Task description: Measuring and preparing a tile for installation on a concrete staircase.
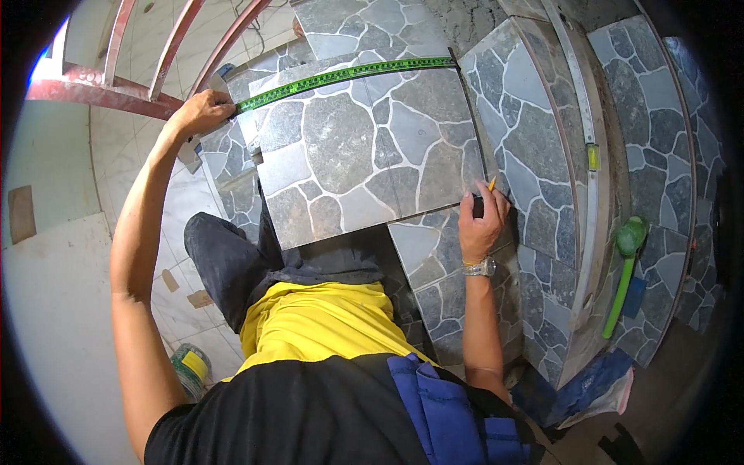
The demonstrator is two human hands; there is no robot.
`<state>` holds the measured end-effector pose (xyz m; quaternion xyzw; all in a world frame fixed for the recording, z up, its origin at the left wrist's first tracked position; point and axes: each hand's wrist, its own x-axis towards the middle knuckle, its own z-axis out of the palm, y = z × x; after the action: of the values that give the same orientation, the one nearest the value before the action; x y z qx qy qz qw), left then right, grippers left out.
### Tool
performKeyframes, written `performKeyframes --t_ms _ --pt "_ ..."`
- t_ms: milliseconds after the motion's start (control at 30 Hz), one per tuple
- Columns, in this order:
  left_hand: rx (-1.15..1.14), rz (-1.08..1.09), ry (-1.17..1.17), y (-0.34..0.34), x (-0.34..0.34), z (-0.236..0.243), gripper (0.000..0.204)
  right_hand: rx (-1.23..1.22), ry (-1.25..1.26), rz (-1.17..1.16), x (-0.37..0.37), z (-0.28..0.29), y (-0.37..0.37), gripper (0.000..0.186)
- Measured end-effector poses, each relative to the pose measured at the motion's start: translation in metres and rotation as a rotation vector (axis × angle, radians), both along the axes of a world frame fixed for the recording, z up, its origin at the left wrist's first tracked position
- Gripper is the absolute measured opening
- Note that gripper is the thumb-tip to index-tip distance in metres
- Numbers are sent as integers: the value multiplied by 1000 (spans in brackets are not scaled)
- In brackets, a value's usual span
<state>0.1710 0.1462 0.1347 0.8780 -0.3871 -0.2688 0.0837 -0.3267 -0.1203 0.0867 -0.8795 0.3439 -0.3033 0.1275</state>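
A stone-patterned grey tile (341,139) lies before me, its near edge over my lap. Across its far part stretches a green measuring tape (341,75), its right end at the tile's far right corner. My left hand (203,113) is closed on the tape's left end, beside the tile; the fingers hide what else is in it. At the tile's near right corner, my right hand (482,221) pinches a pencil (491,184), of which only the yellow-orange tip shows. A dark line or thin edge runs down the tile's right side.
Stone-patterned steps (535,147) rise on the right, with a long spirit level (592,201) along one edge. A green mallet (631,236) lies farther right. Red metal railing (101,94) stands at the far left. A round container (191,364) sits on the pale floor.
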Motion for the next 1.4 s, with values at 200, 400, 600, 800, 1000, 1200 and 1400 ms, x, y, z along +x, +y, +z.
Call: performKeyframes --t_ms 200,400,600,800,1000,1200,1400 --pt "26 -19 14 2 5 -1 37 -1 -7 -3 1 -1 0 28" --pt "24 -1 50 2 6 -1 38 -3 -35 10 1 0 -1 28" --pt "41 -26 30 -2 6 -2 36 -3 -56 10 -1 -2 -2 28" --pt "-87 -107 -44 10 5 -4 37 19 -72 42 2 -3 -1 27" --pt "-154 -59 -37 29 -15 5 38 -30 -45 49 -4 -5 2 26" --pt "-168 251 184 80 -36 5 27 13 -47 19 -5 -10 -2 21" --pt "-38 133 164 115 -101 34 27 76 -200 46 9 31 15 21"
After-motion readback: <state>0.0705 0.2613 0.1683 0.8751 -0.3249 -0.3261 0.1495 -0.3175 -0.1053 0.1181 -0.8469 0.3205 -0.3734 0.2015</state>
